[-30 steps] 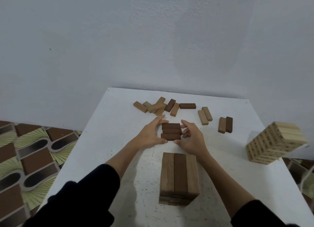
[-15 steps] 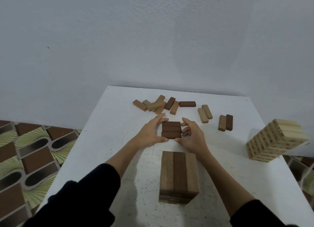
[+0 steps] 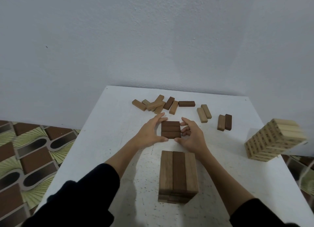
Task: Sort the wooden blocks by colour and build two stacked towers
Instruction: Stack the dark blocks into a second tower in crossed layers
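- Landmark: brown tower (image 3: 178,174), the short stack of mid- and dark-brown blocks at the near middle of the white table (image 3: 105,133).
- Just beyond the brown tower: three dark blocks (image 3: 170,130) lying side by side as one flat layer on the table.
- Left hand (image 3: 151,133) grips that layer from its left, thumb at the near edge, fingers curled over the far corner. Right hand (image 3: 191,135) grips it from the right the same way. The two hands are apart, with the layer clamped between them.
- Far right of the brown tower: pale tower (image 3: 273,140), tall, many layers; judged finished or nearly so.
- Left to do, judged: brown tower is only a few layers high. Beyond the gripped layer lie a loose pile (image 3: 159,104), one dark block (image 3: 186,103), a tan pair (image 3: 203,113) and a brown pair (image 3: 224,122), all unstacked.
- Next step, judged: carry the clamped layer onto the brown tower, crosswise to its top layer.
- Versus a second ago: hands and layer sit in nearly the same spot; both thumbs have closed in on the near edge. Layer not lifted clear as far as visible.
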A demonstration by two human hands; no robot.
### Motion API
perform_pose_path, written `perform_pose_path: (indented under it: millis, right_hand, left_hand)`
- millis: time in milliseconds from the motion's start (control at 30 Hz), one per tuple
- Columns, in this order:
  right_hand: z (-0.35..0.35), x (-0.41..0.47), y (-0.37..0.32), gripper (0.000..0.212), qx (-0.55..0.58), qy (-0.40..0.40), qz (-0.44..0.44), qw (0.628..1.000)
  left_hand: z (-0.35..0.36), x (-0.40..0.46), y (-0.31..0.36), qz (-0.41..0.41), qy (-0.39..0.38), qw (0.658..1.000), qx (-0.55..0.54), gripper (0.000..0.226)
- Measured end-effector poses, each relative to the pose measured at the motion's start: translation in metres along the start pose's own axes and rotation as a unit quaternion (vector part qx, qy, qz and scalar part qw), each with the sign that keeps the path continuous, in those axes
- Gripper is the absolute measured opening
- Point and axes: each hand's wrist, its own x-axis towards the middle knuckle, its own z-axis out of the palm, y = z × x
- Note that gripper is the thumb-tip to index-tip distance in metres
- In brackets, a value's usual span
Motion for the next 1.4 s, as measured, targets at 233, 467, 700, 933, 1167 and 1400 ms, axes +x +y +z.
perform_pose_path:
  millis: [233, 467, 700, 933, 1167, 1400]
  right_hand:
    - [-0.003, 0.004, -0.003, 0.097, -0.005, -0.028, 0.005, 1.0]
    - [-0.009, 0.007, -0.008, 0.103, -0.008, -0.091, 0.015, 0.996]
    - [-0.011, 0.007, -0.012, 0.094, 0.004, -0.105, 0.029, 0.994]
    - [-0.041, 0.001, -0.044, 0.096, 0.13, -0.12, 0.055, 0.983]
    - [-0.087, -0.026, -0.112, 0.09, 0.176, -0.078, -0.021, 0.981]
    - [-0.108, -0.08, -0.14, 0.088, 0.183, -0.063, -0.054, 0.98]
  left_hand:
    - [-0.003, 0.001, 0.001, -0.002, -0.016, 1.0, 0.018, 0.103]
    - [-0.004, 0.004, -0.001, -0.007, -0.011, 1.0, 0.027, 0.099]
    - [-0.003, 0.003, -0.001, -0.022, -0.005, 1.0, 0.016, 0.094]
    - [-0.023, -0.006, 0.023, 0.012, -0.017, 1.0, -0.015, 0.101]
    - [-0.054, -0.049, 0.069, 0.092, 0.011, 0.991, -0.1, 0.096]
    - [-0.054, -0.108, 0.097, 0.134, -0.002, 0.984, -0.116, 0.093]
